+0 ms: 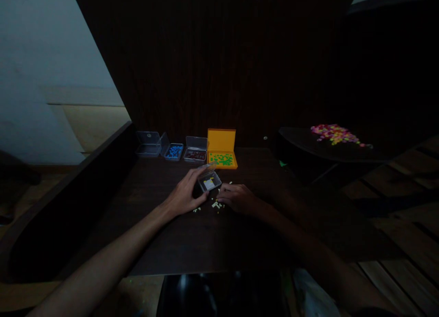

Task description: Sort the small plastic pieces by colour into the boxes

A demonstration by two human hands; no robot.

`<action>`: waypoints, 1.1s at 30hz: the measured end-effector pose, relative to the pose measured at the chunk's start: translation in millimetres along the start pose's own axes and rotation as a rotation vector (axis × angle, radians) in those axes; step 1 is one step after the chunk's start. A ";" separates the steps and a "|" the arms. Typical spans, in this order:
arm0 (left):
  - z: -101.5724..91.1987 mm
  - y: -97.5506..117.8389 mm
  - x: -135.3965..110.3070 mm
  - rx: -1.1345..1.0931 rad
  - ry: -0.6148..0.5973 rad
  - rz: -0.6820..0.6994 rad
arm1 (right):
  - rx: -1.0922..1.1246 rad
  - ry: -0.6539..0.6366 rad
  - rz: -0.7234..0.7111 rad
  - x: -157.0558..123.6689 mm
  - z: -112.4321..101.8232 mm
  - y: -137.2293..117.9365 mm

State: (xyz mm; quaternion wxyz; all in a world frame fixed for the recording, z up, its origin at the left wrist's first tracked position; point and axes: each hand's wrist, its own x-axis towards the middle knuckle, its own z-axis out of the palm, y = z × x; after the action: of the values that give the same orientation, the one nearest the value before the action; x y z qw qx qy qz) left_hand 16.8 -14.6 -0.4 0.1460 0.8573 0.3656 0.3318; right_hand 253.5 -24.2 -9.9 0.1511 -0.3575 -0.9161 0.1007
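Note:
My left hand [187, 192] rests around the left side of a small clear plastic box [215, 184], thumb at its front and fingers toward its raised lid. A white slip and some yellow pieces lie inside the box. My right hand [236, 197] is just right of the box, its fingertips pinched together low over the table; whatever is between them is hidden or too small to name. Below the fingertips lie scattered pale yellow pieces [216, 205]. A few more pale bits [196, 210] sit under my left thumb.
Behind stand an orange box [222, 141] with green pieces, a clear box of dark red pieces [195, 155], a clear box of blue pieces [174, 151] and another clear box [148, 144], all with lids up. A colourful heap [336, 134] lies on a side shelf at right.

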 end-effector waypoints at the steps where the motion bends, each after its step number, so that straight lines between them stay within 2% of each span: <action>1: -0.4 0.1 0.0 0.000 0.003 0.002 | 0.011 0.008 -0.007 -0.2 -0.1 0.7; 12: -5.9 2.2 1.5 0.019 0.041 -0.002 | 0.111 0.061 -0.032 -3.0 -2.3 11.5; 27: -6.4 6.1 1.6 -0.011 0.036 0.016 | 0.089 0.062 -0.008 -1.4 4.1 6.6; 33: -7.4 8.5 1.6 -0.015 0.015 0.007 | -0.008 0.043 -0.003 -0.7 5.2 1.6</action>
State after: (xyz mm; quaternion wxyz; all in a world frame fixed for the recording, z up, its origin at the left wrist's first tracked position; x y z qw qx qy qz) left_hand 17.1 -19.2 9.9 0.1483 0.8549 0.3611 0.3416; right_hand 253.2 -23.9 -15.3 0.1696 -0.3589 -0.9135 0.0893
